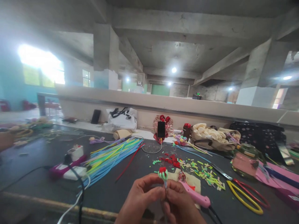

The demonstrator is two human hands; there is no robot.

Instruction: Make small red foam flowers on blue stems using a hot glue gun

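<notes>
Flower (163, 172), lower centre of frame, upright on its stem (165, 184); left hand (147, 197) and right hand (178, 199) both pinch the stem just under the head; red centre and pale green ring around it are in place, so the head looks largely formed; any further layer, cannot tell; loose red bits (173, 161) and green-yellow bits (205, 174), right of centre, lie unused; rods (112, 158), left of centre, likewise; glue gun (197, 196) lies beside right hand, held by neither.
</notes>
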